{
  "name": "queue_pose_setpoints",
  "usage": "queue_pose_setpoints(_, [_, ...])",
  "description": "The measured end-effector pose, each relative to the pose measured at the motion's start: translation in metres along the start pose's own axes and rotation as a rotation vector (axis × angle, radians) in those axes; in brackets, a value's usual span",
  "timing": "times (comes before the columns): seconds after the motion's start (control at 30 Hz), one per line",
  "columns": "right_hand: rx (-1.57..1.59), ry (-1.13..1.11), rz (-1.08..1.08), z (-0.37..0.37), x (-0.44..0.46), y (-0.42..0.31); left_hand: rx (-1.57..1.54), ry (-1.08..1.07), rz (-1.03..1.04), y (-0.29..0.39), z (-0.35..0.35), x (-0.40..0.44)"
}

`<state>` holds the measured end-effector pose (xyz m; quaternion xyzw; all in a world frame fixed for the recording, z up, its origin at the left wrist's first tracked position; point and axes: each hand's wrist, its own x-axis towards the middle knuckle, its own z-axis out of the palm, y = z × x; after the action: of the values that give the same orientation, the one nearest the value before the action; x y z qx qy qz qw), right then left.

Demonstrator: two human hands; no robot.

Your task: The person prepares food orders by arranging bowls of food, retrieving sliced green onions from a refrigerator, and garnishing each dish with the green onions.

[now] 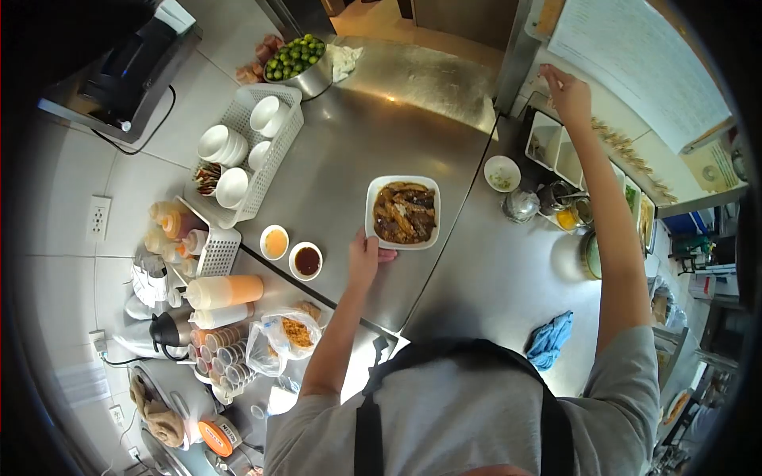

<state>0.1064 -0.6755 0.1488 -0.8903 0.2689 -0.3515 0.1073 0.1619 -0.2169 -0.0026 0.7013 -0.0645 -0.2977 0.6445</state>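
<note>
A square white dish (402, 213) of brown, saucy food stands on the steel counter (341, 143). My left hand (367, 259) holds its lower left corner, fingers under the rim. Far to the right, my right hand (568, 91) is raised near the wall, above the back of a tray of white containers (543, 140). Its fingertips are pressed together; whatever they may hold is too small to make out. Left of the dish are two small white cups, one with orange sauce (274, 243) and one with dark sauce (305, 261).
A white basket (295, 119) of bowls and a metal bowl of green limes (296, 59) are at the back left. Squeeze bottles (226, 291) line the left side. A small bowl (502, 174), jars (553, 196) and a blue cloth (549, 340) lie to the right.
</note>
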Motion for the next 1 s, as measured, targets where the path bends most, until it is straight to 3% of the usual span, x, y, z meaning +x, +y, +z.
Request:
queue_pose_setpoints(0.03, [0.153,0.14,-0.055,0.006,-0.007,-0.007,-0.007,-0.007,-0.001,-0.002,-0.004,0.006])
queue_pose_setpoints(0.1, [0.232,-0.119,0.1,0.0,-0.043,-0.056,-0.008,-0.026,-0.026,0.003,-0.005,0.015])
queue_pose_setpoints(0.17, [0.459,-0.178,0.007,0.047,-0.09,-0.076,-0.003,-0.058,-0.033,0.009,-0.005,0.022])
queue_pose_setpoints(0.23, [0.545,-0.31,0.063,0.062,-0.12,-0.116,-0.004,-0.088,-0.034,0.011,-0.003,0.028])
queue_pose_setpoints(0.47, [0.298,-0.348,0.063,0.111,-0.149,-0.136,-0.035,-0.076,-0.014,0.003,-0.003,0.031])
queue_pose_setpoints(0.53, [0.206,-0.42,0.043,0.119,-0.152,-0.127,0.013,-0.048,0.005,-0.007,-0.003,0.033])
queue_pose_setpoints(0.57, [0.258,-0.547,-0.084,0.096,-0.143,-0.132,-0.036,-0.039,0.031,-0.007,-0.003,0.031])
queue_pose_setpoints(0.6, [0.205,-0.643,-0.077,0.096,-0.149,-0.126,-0.086,-0.065,0.055,-0.005,-0.004,0.031])
queue_pose_setpoints(0.67, [0.335,-0.491,0.287,0.041,-0.159,-0.143,-0.138,-0.073,0.119,-0.008,-0.001,0.045])
queue_pose_setpoints(0.7, [0.371,-0.402,0.382,0.035,-0.17,-0.132,-0.061,-0.073,0.05,-0.01,-0.006,0.061])
queue_pose_setpoints(0.77, [0.273,-0.306,0.297,0.001,-0.201,-0.112,0.018,-0.099,0.087,-0.019,-0.017,0.103])
queue_pose_setpoints(0.87, [0.46,-0.065,0.38,-0.069,-0.258,-0.08,0.107,-0.169,0.05,0.01,-0.013,0.141])
queue_pose_setpoints(0.93, [0.594,0.215,0.615,-0.107,-0.303,-0.049,0.133,-0.181,-0.018,0.02,-0.021,0.174])
queue_pose_setpoints(1.0, [0.521,0.334,0.856,-0.136,-0.355,-0.01,0.27,-0.138,-0.054,0.035,-0.021,0.186])
